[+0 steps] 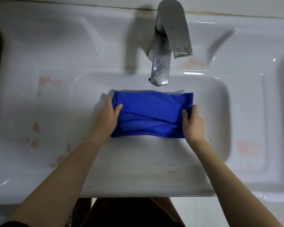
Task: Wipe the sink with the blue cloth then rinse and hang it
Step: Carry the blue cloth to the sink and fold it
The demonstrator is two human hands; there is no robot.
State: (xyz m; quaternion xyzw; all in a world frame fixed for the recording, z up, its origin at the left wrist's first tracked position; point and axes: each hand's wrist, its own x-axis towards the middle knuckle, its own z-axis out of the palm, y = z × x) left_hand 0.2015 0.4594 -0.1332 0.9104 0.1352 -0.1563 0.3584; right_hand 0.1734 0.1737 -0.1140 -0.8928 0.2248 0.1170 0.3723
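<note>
Your left hand (107,116) and right hand (193,124) each have the grip pinching one end of the folded blue cloth (147,114). It is at the frame's centre, in the sink (215,112), below the faucet (161,68).

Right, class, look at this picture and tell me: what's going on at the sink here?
A person stands at a white sink, holding a folded blue cloth stretched between both hands. The left hand grips its left end and the right hand grips its right end. The cloth is over the basin, just in front of the tap, and no water can be seen running. Pinkish marks show on the surround.
</note>
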